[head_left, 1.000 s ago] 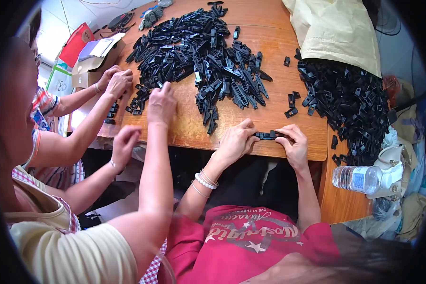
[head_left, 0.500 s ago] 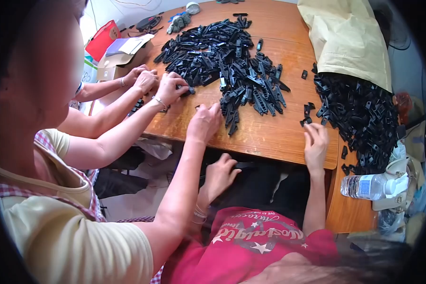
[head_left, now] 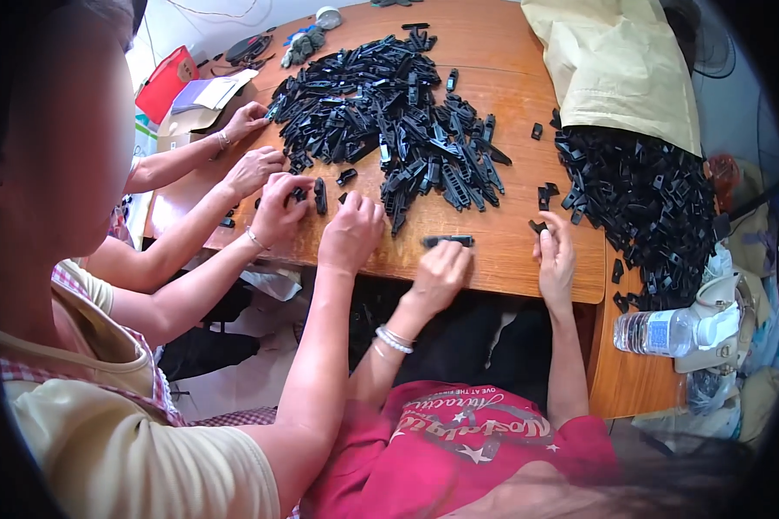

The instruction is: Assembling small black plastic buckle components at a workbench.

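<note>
My left hand [head_left: 441, 275], with bracelets on its wrist, is over the near edge of the table. Its fingers are closed at a long, narrow black plastic part [head_left: 449, 240], slightly blurred. To the right, my right hand [head_left: 556, 262] pinches a small black plastic piece [head_left: 537, 227] between thumb and fingers. Just beyond it lie a few loose small black pieces [head_left: 545, 194]. A big heap of long black plastic parts [head_left: 407, 130] spreads over the middle of the table. Small black pieces form another pile [head_left: 649, 216] at the right, spilling out of a tan sack [head_left: 619, 73].
At my left sits a co-worker, whose hands [head_left: 352, 232] handle black parts beside the heap. Farther along, another person's hands [head_left: 255, 169] work at the table [head_left: 519, 268]. A clear plastic bottle [head_left: 666, 333] lies at the right edge. An open cardboard box [head_left: 186, 125] stands far left.
My left hand has come up from my lap to the table edge, at a long black part. My right hand has drawn slightly nearer, now with a small piece. The co-workers' hands have shifted.
</note>
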{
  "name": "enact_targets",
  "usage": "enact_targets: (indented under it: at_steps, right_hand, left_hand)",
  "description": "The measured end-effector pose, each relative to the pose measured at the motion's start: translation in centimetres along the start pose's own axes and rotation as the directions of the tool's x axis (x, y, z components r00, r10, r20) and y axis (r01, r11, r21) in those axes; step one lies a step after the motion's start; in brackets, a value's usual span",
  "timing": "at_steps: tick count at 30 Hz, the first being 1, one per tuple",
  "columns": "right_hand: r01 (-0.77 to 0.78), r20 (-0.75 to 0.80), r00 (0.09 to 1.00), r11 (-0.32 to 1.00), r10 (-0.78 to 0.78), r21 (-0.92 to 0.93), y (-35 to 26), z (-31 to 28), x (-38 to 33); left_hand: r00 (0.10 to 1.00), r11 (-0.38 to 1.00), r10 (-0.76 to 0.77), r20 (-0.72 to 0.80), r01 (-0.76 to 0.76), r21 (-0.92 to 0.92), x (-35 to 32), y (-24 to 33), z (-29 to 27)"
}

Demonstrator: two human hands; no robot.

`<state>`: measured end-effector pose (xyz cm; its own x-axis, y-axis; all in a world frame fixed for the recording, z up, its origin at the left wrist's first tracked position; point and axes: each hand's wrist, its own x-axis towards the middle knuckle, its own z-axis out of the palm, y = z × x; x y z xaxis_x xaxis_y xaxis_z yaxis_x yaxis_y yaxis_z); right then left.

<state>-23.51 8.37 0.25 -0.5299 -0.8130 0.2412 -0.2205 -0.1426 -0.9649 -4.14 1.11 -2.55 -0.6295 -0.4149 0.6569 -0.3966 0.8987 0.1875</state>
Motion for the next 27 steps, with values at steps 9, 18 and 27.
enact_targets:
  at_steps: [9,18,27]
  right_hand:
    - [-0.047,0.378,0.925,0.999,0.049,-0.013,0.9,1.4,1.1]
    - [0.3,0.566,0.804,0.947,-0.186,-0.115,2.1,1.9,2.7]
    - [0.185,0.168,0.973,0.97,-0.158,-0.156,1.0,1.7,2.4]
  left_hand:
    - [0.861,0.839,-0.508,-0.026,0.487,-0.243,-0.4,0.9,-1.6]
    - [0.915,0.811,-0.378,0.144,0.402,-0.424,-0.3,-1.3,-1.9]
    - [0.603,0.13,-0.717,0.35,0.609,-0.782,-0.4,0.5,-3.2]
